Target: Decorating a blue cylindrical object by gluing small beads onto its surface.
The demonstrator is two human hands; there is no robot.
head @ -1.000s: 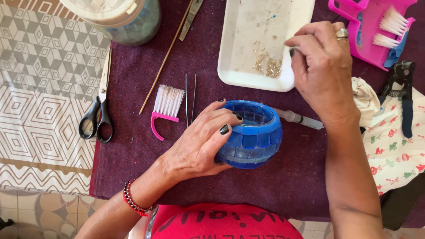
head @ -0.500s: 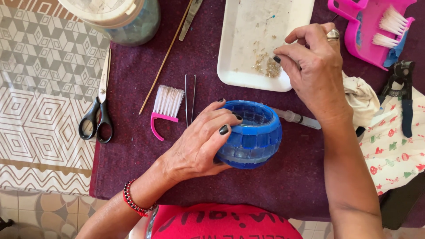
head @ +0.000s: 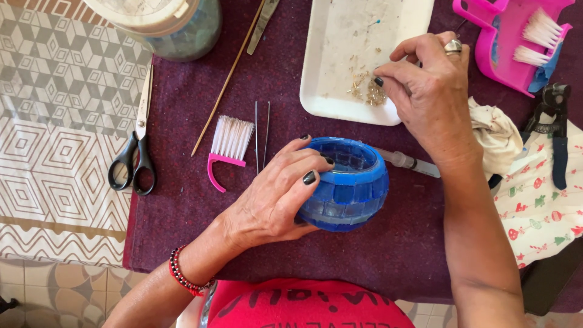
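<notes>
A round blue mosaic bowl point(head: 349, 185) stands on a dark purple cloth point(head: 395, 243). My left hand point(head: 276, 197) grips its left side, fingers curled over the rim. My right hand point(head: 428, 91) reaches over a white foam tray point(head: 340, 36), its fingertips pinching at a small heap of pale gold bits point(head: 367, 91) near the tray's lower right corner. Whether a bit is held between the fingers cannot be seen. A clear syringe-like applicator point(head: 407, 161) lies on the cloth beside the bowl, under my right wrist.
Left of the bowl lie tweezers point(head: 261, 136), a small pink brush point(head: 228, 146), a thin wooden stick point(head: 225, 82) and black scissors point(head: 136, 155). A lidded jar point(head: 164, 21) stands top left. A pink dustpan with brushes point(head: 516, 42), a rag point(head: 495, 140) and black pliers point(head: 555, 130) lie right.
My right hand has moved left and down onto the tray, from above its right edge to the heap of gold bits. The left hand and bowl have stayed still.
</notes>
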